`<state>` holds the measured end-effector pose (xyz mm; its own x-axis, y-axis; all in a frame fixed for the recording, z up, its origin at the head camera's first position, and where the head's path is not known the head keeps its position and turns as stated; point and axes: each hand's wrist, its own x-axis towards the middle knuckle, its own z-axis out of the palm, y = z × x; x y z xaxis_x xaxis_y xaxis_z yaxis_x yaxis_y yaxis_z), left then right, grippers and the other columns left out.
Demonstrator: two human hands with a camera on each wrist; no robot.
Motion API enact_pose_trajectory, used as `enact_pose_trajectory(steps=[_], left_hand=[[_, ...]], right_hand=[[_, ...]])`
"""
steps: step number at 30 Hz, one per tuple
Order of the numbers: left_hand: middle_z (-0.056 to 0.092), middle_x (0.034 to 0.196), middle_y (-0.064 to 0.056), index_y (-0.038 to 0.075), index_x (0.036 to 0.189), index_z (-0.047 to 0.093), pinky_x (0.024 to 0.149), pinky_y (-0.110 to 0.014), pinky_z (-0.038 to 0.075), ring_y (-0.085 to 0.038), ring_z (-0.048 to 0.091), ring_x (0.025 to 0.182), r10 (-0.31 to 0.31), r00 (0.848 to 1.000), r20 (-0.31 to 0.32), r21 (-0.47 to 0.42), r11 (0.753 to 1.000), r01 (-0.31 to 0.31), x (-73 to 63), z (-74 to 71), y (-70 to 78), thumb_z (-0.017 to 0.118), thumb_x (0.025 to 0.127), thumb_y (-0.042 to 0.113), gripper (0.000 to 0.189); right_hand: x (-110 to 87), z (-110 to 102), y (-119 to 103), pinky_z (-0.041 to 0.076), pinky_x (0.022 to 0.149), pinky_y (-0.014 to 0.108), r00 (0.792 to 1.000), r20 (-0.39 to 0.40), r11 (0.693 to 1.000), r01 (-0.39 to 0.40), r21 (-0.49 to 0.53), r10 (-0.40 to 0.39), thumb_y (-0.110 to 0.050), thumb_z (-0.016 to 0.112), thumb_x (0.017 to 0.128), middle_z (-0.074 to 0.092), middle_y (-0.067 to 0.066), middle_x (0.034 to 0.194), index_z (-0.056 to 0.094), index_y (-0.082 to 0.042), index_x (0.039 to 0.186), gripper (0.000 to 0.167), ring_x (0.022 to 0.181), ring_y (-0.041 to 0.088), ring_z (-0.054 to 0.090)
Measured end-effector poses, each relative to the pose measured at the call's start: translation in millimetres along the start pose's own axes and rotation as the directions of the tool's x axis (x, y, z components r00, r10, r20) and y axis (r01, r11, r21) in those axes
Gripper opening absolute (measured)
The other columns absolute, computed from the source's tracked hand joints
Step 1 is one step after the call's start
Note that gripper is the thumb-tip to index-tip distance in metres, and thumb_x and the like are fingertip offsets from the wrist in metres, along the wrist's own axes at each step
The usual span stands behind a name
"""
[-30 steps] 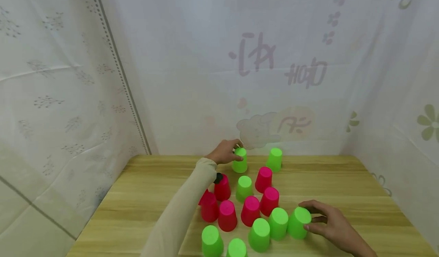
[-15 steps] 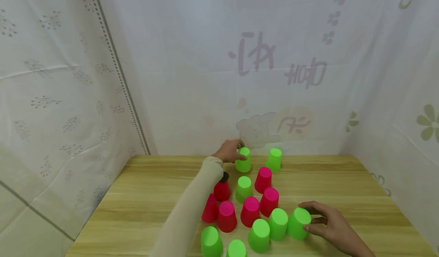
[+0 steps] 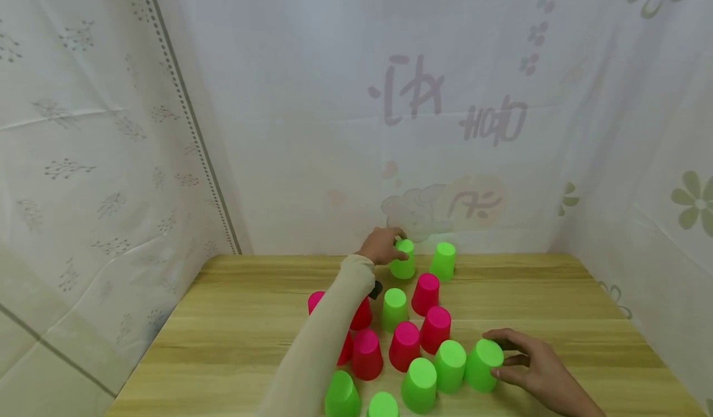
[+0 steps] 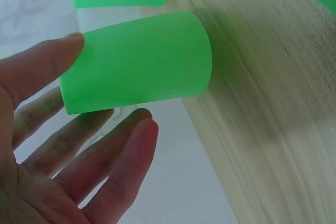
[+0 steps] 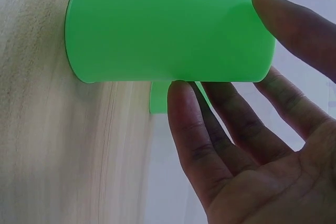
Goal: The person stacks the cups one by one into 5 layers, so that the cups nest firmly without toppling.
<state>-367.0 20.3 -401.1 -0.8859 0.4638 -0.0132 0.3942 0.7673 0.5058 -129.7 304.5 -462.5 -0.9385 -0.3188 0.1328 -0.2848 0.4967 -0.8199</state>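
At the back of the table my left hand [image 3: 383,245] pinches an upside-down green cup [image 3: 405,268] near its top. The left wrist view shows the thumb on one side of this green cup [image 4: 139,61] and fingers along the other. Just right of it stands another upside-down green cup [image 3: 444,261]. At the front right, my right hand [image 3: 535,362] grips a green cup [image 3: 483,367] between thumb and fingers. That cup [image 5: 168,30] fills the top of the right wrist view, fingertips at its side. A green cup [image 3: 450,367] stands directly left of it.
Several upside-down pink cups [image 3: 405,346] and more green cups [image 3: 395,309] stand grouped mid-table. My left forearm [image 3: 323,343] reaches across and partly hides pink cups [image 3: 362,315]. The wooden table [image 3: 239,299] meets a white printed curtain [image 3: 289,157] behind.
My left hand has slid its green cup to the right, closer to the neighbouring green cup. The left forearm has shifted right too. My right hand has stayed at its cup.
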Motion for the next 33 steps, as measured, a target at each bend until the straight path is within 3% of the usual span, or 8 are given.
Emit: enact_pose_trajectory(steps=[3, 11, 16, 21, 28, 33], left_hand=[[0.067, 0.131, -0.009, 0.014, 0.129, 0.064, 0.096, -0.037, 0.054, -0.029, 0.062, 0.119, -0.009, 1.000, -0.006, 0.039, 0.999, 0.010, 0.9, 4.0, 2.4, 0.078, 0.088, 0.027, 0.046], [0.066, 0.133, -0.007, 0.014, 0.130, 0.065, 0.099, -0.037, 0.052, -0.028, 0.060, 0.121, -0.025, 1.000, 0.000, 0.073, 0.997, 0.025, 5.0, 13.7, 8.1, 0.079, 0.087, 0.027, 0.047], [0.066, 0.134, -0.005, 0.015, 0.130, 0.065, 0.099, -0.034, 0.053, -0.026, 0.061, 0.121, -0.001, 1.000, 0.001, 0.092, 0.996, 0.001, 8.6, 13.4, 12.3, 0.078, 0.087, 0.028, 0.046], [0.065, 0.134, -0.005, 0.014, 0.130, 0.065, 0.100, -0.036, 0.052, -0.026, 0.061, 0.120, -0.019, 0.999, 0.027, 0.079, 0.997, 0.017, 9.1, 9.6, 15.4, 0.078, 0.087, 0.024, 0.045], [0.065, 0.133, -0.003, 0.015, 0.130, 0.065, 0.098, -0.032, 0.052, -0.023, 0.060, 0.120, -0.041, 0.996, 0.084, 0.145, 0.989, 0.028, 12.4, 6.0, 22.9, 0.080, 0.086, 0.024, 0.048], [0.064, 0.132, -0.005, 0.014, 0.131, 0.064, 0.088, -0.030, 0.055, -0.023, 0.060, 0.115, -0.035, 0.993, 0.109, 0.165, 0.986, 0.017, 16.1, 4.4, 29.8, 0.079, 0.086, 0.021, 0.048]], right_hand=[[0.2, 0.5, 0.1, 0.060, 0.078, 0.024, 1.000, 0.002, 1.000, -0.001, 0.004, 0.001, -0.018, 0.075, 0.090, 0.068, 0.008, 0.122, 0.057, 0.000, 0.131, 0.049, 0.102, -0.004, 0.064], [0.0, 0.6, 1.2, 0.060, 0.078, 0.024, 0.999, 0.015, 1.000, -0.029, 0.012, 0.029, -0.020, 0.075, 0.090, 0.067, 0.011, 0.124, 0.057, -0.001, 0.132, 0.049, 0.103, -0.004, 0.064], [1.1, -0.4, 0.2, 0.060, 0.079, 0.023, 0.998, 0.014, 0.998, -0.064, 0.015, 0.064, -0.022, 0.074, 0.090, 0.066, 0.016, 0.125, 0.057, -0.001, 0.133, 0.051, 0.104, -0.005, 0.063], [3.9, -1.3, -2.7, 0.060, 0.080, 0.024, 0.996, 0.014, 0.996, -0.085, 0.020, 0.085, -0.025, 0.075, 0.089, 0.066, 0.018, 0.127, 0.057, -0.002, 0.134, 0.053, 0.104, -0.006, 0.062], [3.4, -2.0, -2.5, 0.059, 0.080, 0.024, 0.996, 0.018, 0.995, -0.092, 0.037, 0.091, -0.023, 0.075, 0.090, 0.066, 0.019, 0.126, 0.057, -0.002, 0.134, 0.053, 0.105, -0.006, 0.062], [3.3, -1.8, -0.9, 0.060, 0.080, 0.024, 0.996, 0.019, 0.995, -0.089, 0.034, 0.089, -0.024, 0.075, 0.090, 0.066, 0.018, 0.127, 0.057, -0.002, 0.134, 0.053, 0.105, -0.007, 0.062]])
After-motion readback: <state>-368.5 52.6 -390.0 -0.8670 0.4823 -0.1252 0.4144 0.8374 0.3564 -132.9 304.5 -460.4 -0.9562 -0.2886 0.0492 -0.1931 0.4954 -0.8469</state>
